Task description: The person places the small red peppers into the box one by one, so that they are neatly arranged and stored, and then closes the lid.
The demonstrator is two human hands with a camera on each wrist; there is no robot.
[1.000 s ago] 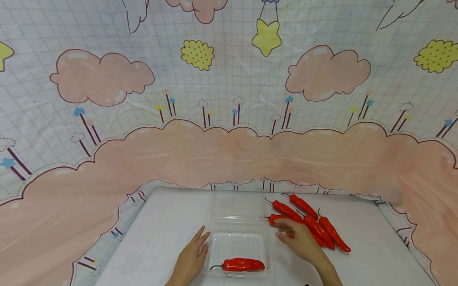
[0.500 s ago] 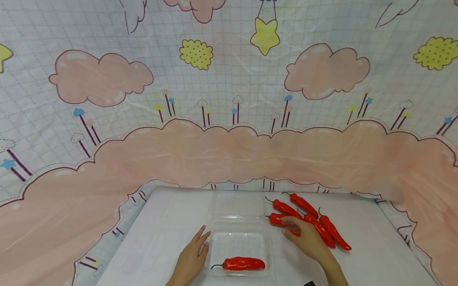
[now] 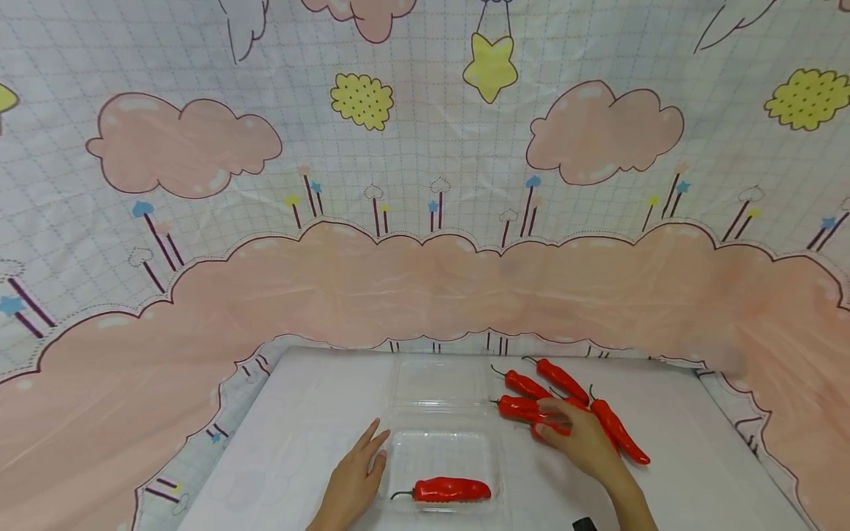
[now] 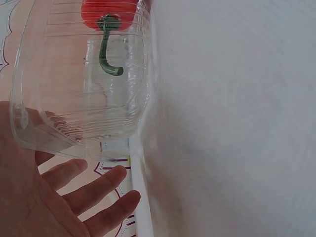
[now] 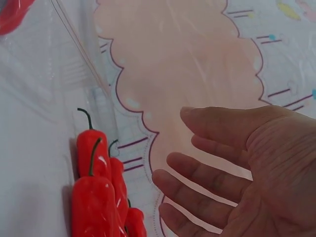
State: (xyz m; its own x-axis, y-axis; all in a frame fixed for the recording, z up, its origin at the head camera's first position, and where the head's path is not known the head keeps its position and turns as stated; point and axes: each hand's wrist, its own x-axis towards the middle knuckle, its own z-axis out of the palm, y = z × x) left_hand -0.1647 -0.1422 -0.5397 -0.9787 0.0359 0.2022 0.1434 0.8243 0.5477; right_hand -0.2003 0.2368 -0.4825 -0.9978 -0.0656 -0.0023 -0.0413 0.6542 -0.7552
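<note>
A clear hinged plastic box lies with its lid folded back. One red chili pepper with a green stem rests along the near side of its base. My left hand stays at the box's left side, fingers spread; in the left wrist view that hand is beside the clear wall, and contact is unclear. My right hand is over the pepper pile, near a front red pepper and another pepper. The right wrist view shows this hand with loosely bent fingers, apart from the peppers.
More red peppers lie around the right hand: one at the back, one beside it and one at the right. The white table meets a patterned cloth behind. A small black object shows at the bottom edge.
My right hand has moved a little rightward over the peppers, uncovering more of the front ones. The left hand and the pepper in the box stay put.
</note>
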